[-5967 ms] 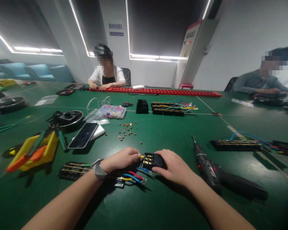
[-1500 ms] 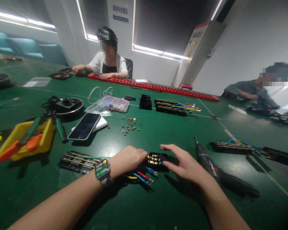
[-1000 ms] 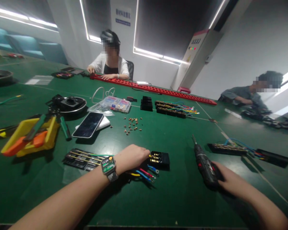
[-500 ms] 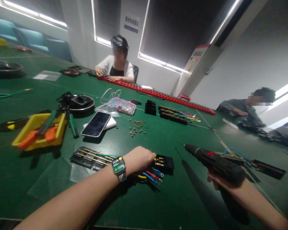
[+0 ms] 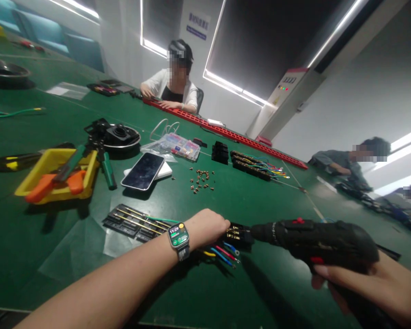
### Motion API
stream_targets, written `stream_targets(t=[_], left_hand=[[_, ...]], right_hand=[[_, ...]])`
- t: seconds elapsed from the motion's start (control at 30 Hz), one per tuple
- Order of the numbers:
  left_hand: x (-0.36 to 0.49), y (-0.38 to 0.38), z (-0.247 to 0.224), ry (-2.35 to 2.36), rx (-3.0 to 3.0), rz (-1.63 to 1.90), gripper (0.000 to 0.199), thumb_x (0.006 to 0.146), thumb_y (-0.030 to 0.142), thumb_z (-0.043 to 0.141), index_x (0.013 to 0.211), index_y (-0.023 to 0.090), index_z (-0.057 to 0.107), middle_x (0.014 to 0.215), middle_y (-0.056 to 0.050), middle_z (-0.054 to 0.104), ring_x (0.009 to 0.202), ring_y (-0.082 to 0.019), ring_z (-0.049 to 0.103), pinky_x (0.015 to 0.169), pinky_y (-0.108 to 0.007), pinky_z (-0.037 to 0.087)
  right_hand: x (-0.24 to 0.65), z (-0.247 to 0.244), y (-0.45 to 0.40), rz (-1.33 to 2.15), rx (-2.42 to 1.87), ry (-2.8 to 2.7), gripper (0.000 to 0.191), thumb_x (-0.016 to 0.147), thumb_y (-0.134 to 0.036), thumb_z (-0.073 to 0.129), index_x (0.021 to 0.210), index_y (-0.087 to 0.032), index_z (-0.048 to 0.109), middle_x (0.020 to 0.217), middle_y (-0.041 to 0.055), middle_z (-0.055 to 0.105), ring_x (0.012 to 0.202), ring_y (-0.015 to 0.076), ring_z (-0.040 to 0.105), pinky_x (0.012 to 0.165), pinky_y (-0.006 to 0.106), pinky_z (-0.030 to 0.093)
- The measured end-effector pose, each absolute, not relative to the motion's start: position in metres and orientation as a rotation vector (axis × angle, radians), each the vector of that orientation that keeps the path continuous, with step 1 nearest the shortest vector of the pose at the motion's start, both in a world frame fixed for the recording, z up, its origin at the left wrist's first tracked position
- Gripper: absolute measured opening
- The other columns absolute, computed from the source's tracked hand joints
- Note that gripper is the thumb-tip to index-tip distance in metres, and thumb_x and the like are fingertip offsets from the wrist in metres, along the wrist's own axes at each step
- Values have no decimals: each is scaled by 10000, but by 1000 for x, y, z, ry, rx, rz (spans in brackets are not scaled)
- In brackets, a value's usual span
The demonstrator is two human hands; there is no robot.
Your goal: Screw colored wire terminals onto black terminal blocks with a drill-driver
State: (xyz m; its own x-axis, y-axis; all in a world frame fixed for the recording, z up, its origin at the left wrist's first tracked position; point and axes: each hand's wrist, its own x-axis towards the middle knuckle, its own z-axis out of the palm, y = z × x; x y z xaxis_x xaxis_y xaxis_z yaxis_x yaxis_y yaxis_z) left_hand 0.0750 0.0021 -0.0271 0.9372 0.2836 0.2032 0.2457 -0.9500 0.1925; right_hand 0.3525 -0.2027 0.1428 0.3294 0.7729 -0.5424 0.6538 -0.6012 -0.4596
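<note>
My left hand (image 5: 208, 227), a watch on its wrist, is closed at the left end of a black terminal block (image 5: 241, 235) with brass contacts; its fingertips are partly hidden. Wires with ring lugs (image 5: 226, 256), in blue, red and yellow, stick out below that hand. In my right hand (image 5: 349, 278) is a black cordless drill (image 5: 315, 240), held level with its nose at the block's right side. The bit's tip is hard to make out. Left of my left hand lies a black strip with brass rods (image 5: 133, 221).
Small brass screws (image 5: 202, 179) lie scattered beyond my hands, near a phone (image 5: 143, 171). A yellow bin (image 5: 23, 187) holds orange-handled and green-handled tools. Farther back are a parts box (image 5: 181, 146), wired terminal blocks (image 5: 253, 164) and a long red rail (image 5: 233, 135). Other people sit around the table.
My right hand has brought the drill leftward, from apart to the terminal block's right side, and levelled it. My left hand stays at the block; the view has shifted slightly.
</note>
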Motion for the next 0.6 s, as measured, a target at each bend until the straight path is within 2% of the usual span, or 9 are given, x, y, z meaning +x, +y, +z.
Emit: stream_targets(t=[0.07, 0.23, 0.4, 0.6], left_hand=[[75, 2, -27, 400, 2921, 354, 96, 958, 117, 637, 941, 162, 721, 837, -74, 780, 788, -263, 791, 655, -313, 574], [75, 3, -26, 392, 2915, 357, 89, 960, 127, 646, 938, 155, 729, 831, -82, 781, 771, -280, 791, 635, -337, 581], [76, 3, -26, 392, 2923, 356, 104, 976, 126, 635, 944, 151, 730, 828, -94, 780, 765, -266, 788, 642, -321, 581], [75, 2, -25, 404, 2921, 365, 94, 970, 132, 643, 952, 160, 730, 828, -78, 780, 767, -252, 788, 647, -305, 577]], right_hand=[[349, 147, -199, 1106, -2454, -1302, 353, 758, -718, 768, 817, -372, 811, 615, 125, 739, 577, 322, 745, 591, 432, 675], [350, 153, -192, 1215, -2364, -1445, 340, 882, -696, 684, 876, -383, 815, 633, 107, 746, 608, 324, 758, 671, 465, 690], [340, 152, -189, 1178, -2352, -1404, 362, 870, -677, 716, 819, -331, 807, 625, 112, 747, 564, 306, 742, 546, 413, 632], [283, 157, -188, 745, -2396, -1249, 434, 760, -683, 720, 657, -262, 728, 498, 28, 670, 482, 246, 680, 517, 333, 547]])
